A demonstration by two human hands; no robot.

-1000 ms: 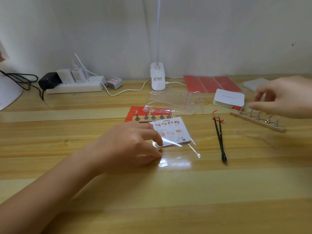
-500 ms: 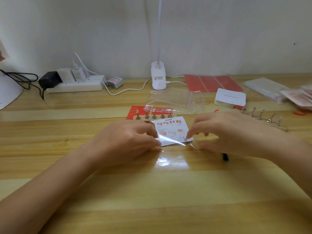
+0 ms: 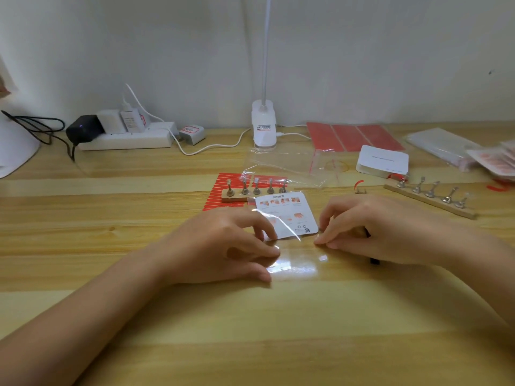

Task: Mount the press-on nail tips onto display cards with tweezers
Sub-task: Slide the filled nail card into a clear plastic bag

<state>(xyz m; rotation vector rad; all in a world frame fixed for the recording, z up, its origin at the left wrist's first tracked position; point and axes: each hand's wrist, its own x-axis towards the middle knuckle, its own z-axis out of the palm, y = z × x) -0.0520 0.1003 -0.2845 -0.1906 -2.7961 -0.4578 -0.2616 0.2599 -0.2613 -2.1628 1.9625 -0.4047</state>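
Observation:
A white display card (image 3: 288, 215) printed with nail pictures lies inside a clear plastic sleeve (image 3: 295, 263) at the middle of the wooden table. My left hand (image 3: 223, 243) pinches the sleeve's left edge by the card's lower left corner. My right hand (image 3: 373, 227) pinches the sleeve's right edge near the card's lower right corner. The black tweezers (image 3: 374, 259) lie under my right hand, only their tip showing. Two wooden strips with metal nail stands sit behind: one (image 3: 250, 190) just beyond the card, the other (image 3: 434, 197) at the right.
A red striped sticker sheet (image 3: 220, 190) lies under the near stand strip. A clear zip bag (image 3: 289, 165), white card stack (image 3: 383, 161), red sheets (image 3: 351, 136) and packets (image 3: 473, 151) sit further back. A lamp base (image 3: 264, 126) and power strip (image 3: 125, 137) line the wall.
My right hand came from the right stand strip down to the sleeve's right edge, covering the tweezers. My left hand stayed on the sleeve's left edge.

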